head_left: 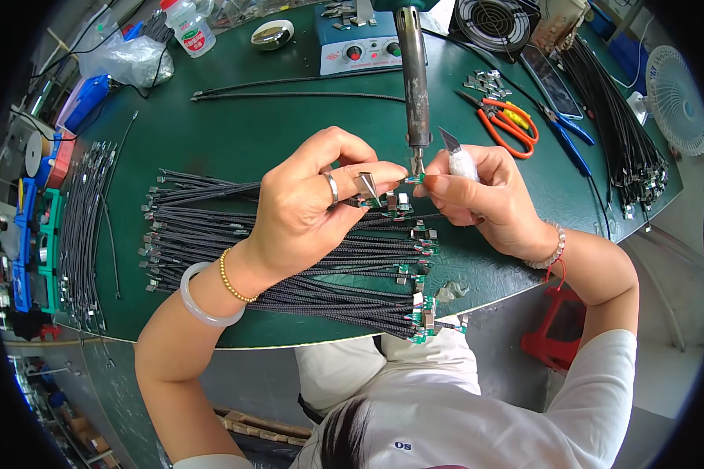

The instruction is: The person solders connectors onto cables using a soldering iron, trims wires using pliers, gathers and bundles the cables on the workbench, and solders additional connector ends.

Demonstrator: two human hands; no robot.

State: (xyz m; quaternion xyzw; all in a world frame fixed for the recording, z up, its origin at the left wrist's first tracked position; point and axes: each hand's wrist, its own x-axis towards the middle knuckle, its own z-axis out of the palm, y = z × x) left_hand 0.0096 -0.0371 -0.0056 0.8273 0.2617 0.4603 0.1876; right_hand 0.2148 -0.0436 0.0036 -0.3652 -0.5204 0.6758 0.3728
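My left hand [297,203] is closed on a metal-shelled cable connector [367,187], which shows between its fingers. Held in my right hand [489,191] is a craft knife [462,162] with a white-wrapped handle, blade pointing up. Fingertips of both hands meet around a small green connector end [414,180]. Just above it, the tip of an upright soldering iron [414,86] comes down and seems to touch it; exact contact is hard to make out. Below my hands lies a row of black braided cables [344,270] with green and metal ends.
Orange-handled pliers [508,125], blue-handled pliers [569,133] and loose metal shells [487,83] lie to the right. Cable bundles rest at far left [86,234] and far right [622,133]. At the back are a soldering machine [357,47], a white bottle [188,30] and a fan [493,22].
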